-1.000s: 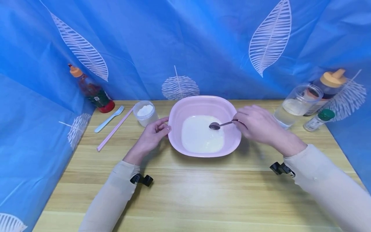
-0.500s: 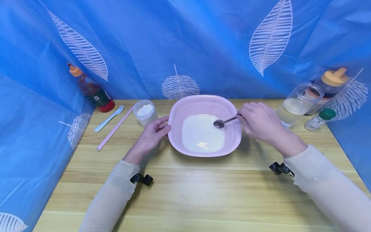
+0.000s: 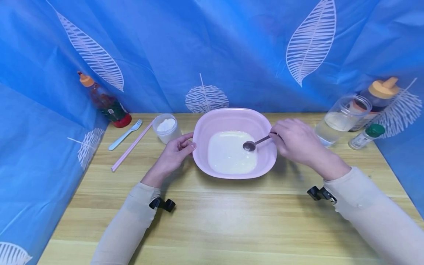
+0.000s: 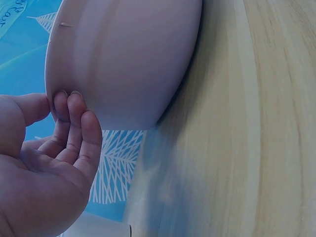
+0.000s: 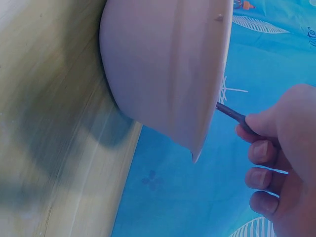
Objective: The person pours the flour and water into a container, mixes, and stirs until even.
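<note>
A pink basin (image 3: 202,156) stands on the table with white liquid (image 3: 228,154) in its bottom. My left hand (image 3: 173,156) pinches the basin's left rim, thumb on top and fingers under it, as the left wrist view shows. In my right hand (image 3: 296,141) is the handle of a dark spoon (image 3: 249,146), pinched between thumb and forefinger above the basin's right rim. The spoon's bowl is over the right part of the liquid; whether it touches the surface I cannot tell. In the right wrist view only the spoon's handle (image 5: 229,112) shows; the basin wall hides its bowl.
Left of the basin are a jar of white powder (image 3: 166,128), pink chopsticks (image 3: 132,147), a light blue fork (image 3: 126,135) and a red sauce bottle (image 3: 109,105). To the right stand a clear cup of liquid (image 3: 336,123), a dark bottle (image 3: 381,95) and a green-capped shaker (image 3: 367,136).
The spoon's bowl has shifted within the basin, first right and slightly back, then a little toward the front. My left hand keeps its place on the rim.
</note>
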Demonstrator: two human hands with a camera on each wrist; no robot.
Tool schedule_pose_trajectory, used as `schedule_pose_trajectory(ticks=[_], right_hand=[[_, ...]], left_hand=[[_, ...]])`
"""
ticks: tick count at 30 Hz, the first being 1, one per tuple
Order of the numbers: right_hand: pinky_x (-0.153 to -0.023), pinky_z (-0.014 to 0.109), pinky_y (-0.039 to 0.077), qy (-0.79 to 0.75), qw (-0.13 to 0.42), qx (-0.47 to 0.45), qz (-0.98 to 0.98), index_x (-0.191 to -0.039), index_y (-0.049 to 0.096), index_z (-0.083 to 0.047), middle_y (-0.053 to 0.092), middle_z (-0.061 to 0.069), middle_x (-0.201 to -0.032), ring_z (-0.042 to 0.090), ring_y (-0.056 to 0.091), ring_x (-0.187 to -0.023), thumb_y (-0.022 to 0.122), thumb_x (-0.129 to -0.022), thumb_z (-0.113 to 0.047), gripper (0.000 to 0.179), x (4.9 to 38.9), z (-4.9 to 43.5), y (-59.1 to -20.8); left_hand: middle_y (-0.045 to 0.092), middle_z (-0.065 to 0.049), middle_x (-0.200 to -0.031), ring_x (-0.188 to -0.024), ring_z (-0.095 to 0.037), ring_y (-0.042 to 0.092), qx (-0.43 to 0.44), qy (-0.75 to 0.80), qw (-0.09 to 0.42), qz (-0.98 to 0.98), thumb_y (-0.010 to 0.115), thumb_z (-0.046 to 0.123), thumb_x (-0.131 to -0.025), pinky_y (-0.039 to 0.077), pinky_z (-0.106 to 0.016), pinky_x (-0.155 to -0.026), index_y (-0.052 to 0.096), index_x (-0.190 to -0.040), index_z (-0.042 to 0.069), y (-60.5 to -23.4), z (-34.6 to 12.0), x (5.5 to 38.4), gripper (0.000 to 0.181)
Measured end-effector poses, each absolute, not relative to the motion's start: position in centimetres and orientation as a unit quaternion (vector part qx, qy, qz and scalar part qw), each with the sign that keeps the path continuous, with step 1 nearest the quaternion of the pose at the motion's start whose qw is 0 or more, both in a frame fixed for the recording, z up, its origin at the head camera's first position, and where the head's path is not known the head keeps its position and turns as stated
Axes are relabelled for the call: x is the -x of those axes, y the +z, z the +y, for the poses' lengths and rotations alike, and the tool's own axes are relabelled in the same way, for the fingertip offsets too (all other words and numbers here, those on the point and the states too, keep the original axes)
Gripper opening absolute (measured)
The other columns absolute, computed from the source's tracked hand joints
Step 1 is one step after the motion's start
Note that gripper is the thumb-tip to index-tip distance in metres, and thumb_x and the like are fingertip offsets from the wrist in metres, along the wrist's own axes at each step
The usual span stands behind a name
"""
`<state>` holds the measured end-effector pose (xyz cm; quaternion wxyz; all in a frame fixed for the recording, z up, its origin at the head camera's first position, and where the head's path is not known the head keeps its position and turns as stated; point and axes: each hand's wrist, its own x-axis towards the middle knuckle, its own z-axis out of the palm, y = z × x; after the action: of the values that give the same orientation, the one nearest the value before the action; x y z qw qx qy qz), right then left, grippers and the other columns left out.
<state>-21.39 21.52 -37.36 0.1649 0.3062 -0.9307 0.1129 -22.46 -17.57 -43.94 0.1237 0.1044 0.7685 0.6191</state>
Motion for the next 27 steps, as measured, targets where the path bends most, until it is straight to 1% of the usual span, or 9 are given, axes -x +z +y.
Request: schedule_pose_trajectory(ticks=[4, 8, 12, 16, 21, 27], right_hand=[[-0.077, 0.051, 0.054, 0.127, 0.167, -0.307, -0.928, -0.096, 0.074, -0.005, 0.07, 0.008, -0.085, 0.032, 0.066, -0.08, 0.072, -0.097, -0.009, 0.005, 21.5, 21.4, -37.4], [-0.073, 0.049, 0.054, 0.13, 0.136, -0.299, -0.936, -0.096, 0.074, -0.007, 0.07, 0.007, -0.085, 0.03, 0.063, -0.079, 0.071, -0.099, -0.01, 0.006, 21.8, 20.9, -37.8], [-0.072, 0.05, 0.055, 0.139, 0.112, -0.284, -0.942, -0.095, 0.074, -0.008, 0.07, 0.007, -0.086, 0.03, 0.064, -0.08, 0.07, -0.1, -0.01, 0.007, 21.9, 20.5, -38.3], [-0.072, 0.049, 0.056, 0.15, 0.113, -0.266, -0.946, -0.095, 0.074, -0.006, 0.071, 0.008, -0.087, 0.03, 0.065, -0.08, 0.069, -0.101, -0.01, 0.008, 22.0, 20.0, -38.8], [-0.069, 0.047, 0.054, 0.166, 0.104, -0.239, -0.951, -0.099, 0.075, -0.003, 0.072, 0.01, -0.089, 0.029, 0.063, -0.078, 0.068, -0.102, -0.013, 0.013, 22.4, 19.2, -38.9], [-0.069, 0.046, 0.053, 0.187, 0.088, -0.221, -0.953, -0.102, 0.075, -0.001, 0.072, 0.012, -0.09, 0.028, 0.064, -0.078, 0.064, -0.104, -0.014, 0.017, 22.6, 18.7, -38.6]], left_hand=[[0.07, -0.011, -0.105, -0.091, -0.008, 0.069, -0.106, 0.62, 0.123, 0.767, 0.059, 0.008, -0.11, 0.062, -0.024, -0.089, 0.044, -0.16, -0.005, -43.9, -17.6, 22.5, 0.054], [0.07, -0.012, -0.105, -0.09, -0.008, 0.069, -0.107, 0.622, 0.124, 0.765, 0.059, 0.008, -0.11, 0.061, -0.022, -0.088, 0.044, -0.16, -0.006, -43.8, -17.6, 22.5, 0.054], [0.07, -0.011, -0.105, -0.09, -0.008, 0.069, -0.106, 0.619, 0.125, 0.768, 0.059, 0.008, -0.11, 0.063, -0.027, -0.09, 0.044, -0.16, -0.005, -43.8, -17.6, 22.5, 0.054], [0.07, -0.009, -0.104, -0.09, -0.009, 0.069, -0.105, 0.618, 0.123, 0.769, 0.059, 0.009, -0.11, 0.063, -0.029, -0.091, 0.045, -0.16, -0.005, -43.7, -17.6, 22.5, 0.053], [0.071, -0.008, -0.103, -0.089, -0.009, 0.07, -0.105, 0.619, 0.122, 0.769, 0.058, 0.008, -0.11, 0.063, -0.027, -0.09, 0.044, -0.16, -0.005, -43.8, -17.7, 22.5, 0.053], [0.071, -0.013, -0.106, -0.09, -0.01, 0.071, -0.103, 0.62, 0.128, 0.767, 0.058, 0.009, -0.11, 0.061, -0.021, -0.088, 0.044, -0.16, -0.004, -43.7, -17.6, 22.4, 0.054]])
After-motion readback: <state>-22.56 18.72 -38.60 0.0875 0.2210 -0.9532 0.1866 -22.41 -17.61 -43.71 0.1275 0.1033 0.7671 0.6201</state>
